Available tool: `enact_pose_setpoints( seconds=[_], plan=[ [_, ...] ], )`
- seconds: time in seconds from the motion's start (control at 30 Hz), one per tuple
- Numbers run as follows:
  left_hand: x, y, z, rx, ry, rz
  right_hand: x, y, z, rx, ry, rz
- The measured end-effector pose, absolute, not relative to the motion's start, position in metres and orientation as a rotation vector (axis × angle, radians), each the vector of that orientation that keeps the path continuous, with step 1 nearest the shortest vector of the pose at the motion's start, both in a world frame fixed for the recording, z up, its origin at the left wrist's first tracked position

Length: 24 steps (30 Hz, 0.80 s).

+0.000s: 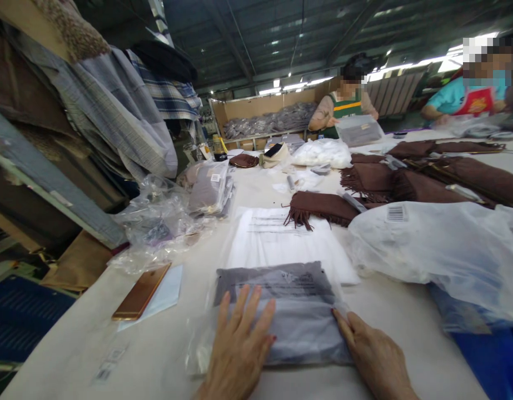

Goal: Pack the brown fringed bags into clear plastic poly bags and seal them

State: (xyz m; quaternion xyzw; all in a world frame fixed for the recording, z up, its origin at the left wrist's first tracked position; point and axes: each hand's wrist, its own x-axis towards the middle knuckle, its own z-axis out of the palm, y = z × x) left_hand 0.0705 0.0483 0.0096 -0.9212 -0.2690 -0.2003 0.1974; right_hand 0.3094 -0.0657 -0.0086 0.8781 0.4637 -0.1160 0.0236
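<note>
A folded grey cloth item in a clear plastic bag [300, 319] lies flat on the table in front of me, with printed text across its upper part. My left hand [239, 344] rests on the bag's left half, palm down and fingers spread. At the bag's right edge, my right hand [375, 355] has its fingers bent around the side, pinching it; some fingertips are hidden. Just beyond lies a stack of white printed plastic bags [256, 239], partly under the grey bundle. A brown fringed scarf [323, 206] lies across the stack's far right corner.
A phone [142, 293] lies on pale paper at left, near crumpled clear plastic [156, 222] and bagged grey bundles [209, 189]. Translucent plastic [431, 244] and brown fabric pieces [427, 178] cover the right. Two people work across the table; garments [135, 111] hang at left.
</note>
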Motion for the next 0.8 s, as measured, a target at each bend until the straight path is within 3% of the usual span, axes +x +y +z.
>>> enact_pose_setpoints(
  seconds=[0.2, 0.5, 0.63, 0.7, 0.8],
  plan=[
    [0.106, 0.069, -0.008, -2.755, -0.871, -0.318, 0.311, -0.068, -0.012, 2.976, 1.265, -0.244],
    [0.101, 0.071, -0.01, -2.755, -0.841, -0.351, 0.324, -0.093, -0.017, 3.131, 1.306, 0.098],
    [0.1, 0.073, -0.013, -2.743, -0.76, -0.39, 0.348, -0.15, 0.008, 3.376, 1.554, 0.729],
    [0.098, 0.075, -0.015, -2.737, -0.689, -0.382, 0.369, -0.178, 0.027, 3.515, 1.337, 1.032],
    [0.097, 0.079, -0.018, -2.706, -0.617, -0.428, 0.407, -0.204, 0.048, 3.834, 0.764, 0.695]
  ],
)
